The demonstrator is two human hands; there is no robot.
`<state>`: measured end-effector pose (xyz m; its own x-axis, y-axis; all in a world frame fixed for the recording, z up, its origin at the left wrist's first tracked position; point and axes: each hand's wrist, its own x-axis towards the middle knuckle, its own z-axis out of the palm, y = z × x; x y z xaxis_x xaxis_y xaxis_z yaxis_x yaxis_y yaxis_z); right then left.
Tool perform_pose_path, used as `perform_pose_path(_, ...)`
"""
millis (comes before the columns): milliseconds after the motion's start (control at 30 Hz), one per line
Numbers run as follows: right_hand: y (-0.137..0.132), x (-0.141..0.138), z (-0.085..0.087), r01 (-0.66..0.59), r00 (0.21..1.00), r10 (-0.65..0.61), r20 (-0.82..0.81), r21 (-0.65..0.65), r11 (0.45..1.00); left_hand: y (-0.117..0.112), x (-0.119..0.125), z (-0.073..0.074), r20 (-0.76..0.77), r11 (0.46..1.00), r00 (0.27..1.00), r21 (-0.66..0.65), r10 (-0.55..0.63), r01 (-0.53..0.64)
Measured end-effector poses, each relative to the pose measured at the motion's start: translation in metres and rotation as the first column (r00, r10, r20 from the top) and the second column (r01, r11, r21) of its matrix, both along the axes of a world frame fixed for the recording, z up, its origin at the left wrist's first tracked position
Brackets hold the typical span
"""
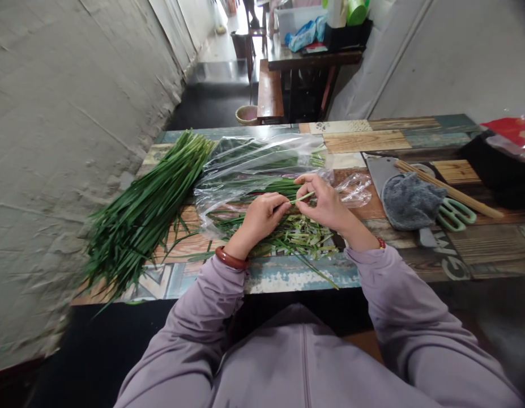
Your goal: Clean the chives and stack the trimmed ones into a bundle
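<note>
My left hand (262, 218) and my right hand (324, 201) are both closed in a pinch on one thin green chive stalk (302, 198), held between them above the table (415, 139). Under the hands lies a loose heap of chive trimmings (300, 238). Behind them a clear plastic bag (254, 164) holds more chives. A big bundle of long chives (147, 209) lies to the left of my left hand, fanned toward the table's near left corner.
Right of my hands lie a cleaver (379, 167) partly under a grey cloth (409, 198), green-handled scissors (455, 214) and a wooden stick (449, 190). A black and red bag (506, 153) sits at far right. A wall runs along the left.
</note>
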<state>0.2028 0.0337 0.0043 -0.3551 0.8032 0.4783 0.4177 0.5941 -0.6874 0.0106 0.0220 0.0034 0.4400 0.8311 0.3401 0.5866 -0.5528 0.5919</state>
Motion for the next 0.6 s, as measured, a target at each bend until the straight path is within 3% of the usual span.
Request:
perform_pose_path(167, 0.002, 0.008, 0.001, 0.034, 0.992, -0.047, 0.120, 0.107, 0.994, -0.001, -0.001, 0.000, -0.061, 0.999, 0.998, 0.024, 0.027, -0.026)
perform_pose_path(267, 0.008, 0.023, 0.003, 0.141, 0.985, -0.146, 0.092, 0.065, 0.988, -0.001, -0.005, 0.001, -0.042, 0.998, 0.998, 0.016, 0.057, -0.056)
perform_pose_path(367, 0.011, 0.040, 0.008, 0.184, 0.983, -0.182, 0.033, -0.058, 0.981, -0.001, -0.009, 0.000, -0.040, 0.996, 0.995, 0.009, 0.088, -0.087)
perform_pose_path(467, 0.008, 0.051, 0.015, 0.088, 0.996, -0.088, 0.007, -0.204, 0.975, 0.000, -0.011, 0.000, -0.073, 0.987, 0.985, 0.051, 0.158, -0.155)
perform_pose_path(600, 0.002, 0.051, 0.023, -0.200, 0.972, 0.227, 0.063, -0.294, 0.935, 0.000, -0.010, 0.000, -0.120, 0.977, 0.972, 0.095, 0.200, -0.189)
